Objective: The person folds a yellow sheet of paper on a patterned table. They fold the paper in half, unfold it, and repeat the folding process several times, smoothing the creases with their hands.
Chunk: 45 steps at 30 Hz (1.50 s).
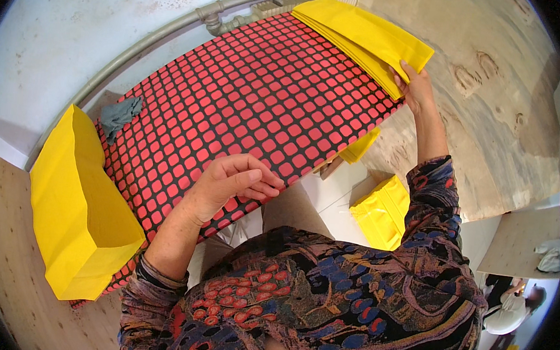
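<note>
My right hand (417, 87) grips the near corner of the top piece in a stack of folded yellow bags (360, 31), at the far right end of a table under a red-and-black checked cloth (246, 103). Above the table's near edge, my left hand (235, 184) is held with its fingers loosely curled and nothing in them. An opened yellow bag (75, 208) lies on its side at the table's left end, its mouth towards the middle. A crumpled grey-green cloth (119, 115) rests beside it.
A pipe (136, 55) runs along the wall behind the table. Plywood boards (488, 102) stand at the right. More yellow bags (383, 212) sit low by my right side, and a yellow piece (361, 144) shows under the table edge. Another person (508, 311) is at the far lower right.
</note>
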Tool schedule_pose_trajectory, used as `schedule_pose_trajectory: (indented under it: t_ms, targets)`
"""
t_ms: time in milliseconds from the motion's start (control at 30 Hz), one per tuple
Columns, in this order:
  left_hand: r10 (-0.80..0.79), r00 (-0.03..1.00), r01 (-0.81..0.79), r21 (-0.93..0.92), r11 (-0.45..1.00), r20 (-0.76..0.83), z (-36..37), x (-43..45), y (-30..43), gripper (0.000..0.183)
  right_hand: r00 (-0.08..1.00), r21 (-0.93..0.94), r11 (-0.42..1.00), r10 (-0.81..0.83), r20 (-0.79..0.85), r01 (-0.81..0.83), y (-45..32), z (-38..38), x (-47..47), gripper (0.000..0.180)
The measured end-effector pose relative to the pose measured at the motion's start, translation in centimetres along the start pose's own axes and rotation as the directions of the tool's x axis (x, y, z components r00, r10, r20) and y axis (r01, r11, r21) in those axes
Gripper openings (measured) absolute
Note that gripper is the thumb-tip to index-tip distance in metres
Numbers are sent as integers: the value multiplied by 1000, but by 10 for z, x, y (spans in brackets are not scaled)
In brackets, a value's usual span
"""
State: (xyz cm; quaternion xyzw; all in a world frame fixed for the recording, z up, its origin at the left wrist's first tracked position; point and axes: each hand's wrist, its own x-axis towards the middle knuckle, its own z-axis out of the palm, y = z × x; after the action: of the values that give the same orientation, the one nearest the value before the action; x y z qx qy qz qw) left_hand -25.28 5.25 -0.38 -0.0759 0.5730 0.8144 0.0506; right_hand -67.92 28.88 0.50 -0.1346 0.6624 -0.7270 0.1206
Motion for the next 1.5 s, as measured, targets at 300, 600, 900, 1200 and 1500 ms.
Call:
schedule_pose_trajectory:
  t_ms: [300, 600, 900, 1200, 1500]
  targets:
    - [16, 1000, -16, -11, 1000, 19, 0, -1, -1, 30, 999, -4, 1000, -29, -15, 29, -1, 4, -2, 27]
    - [22, 999, -21, -20, 1000, 26, 0, -3, -3, 30, 998, -18, 999, -35, -59, 34, 0, 10, -8, 27]
    - [27, 999, -26, -15, 1000, 29, 0, -4, -1, 30, 999, -87, 996, -32, -20, 30, 3, 2, 0, 26]
    - [31, 1000, -31, 20, 999, 3, 2, -4, -2, 36, 999, -47, 998, -42, -10, 41, 6, -1, -2, 25]
    - [20, 1000, -20, 18, 1000, 11, 2, -4, -1, 31, 999, -166, 985, -46, -24, 41, 2, -5, 3, 30]
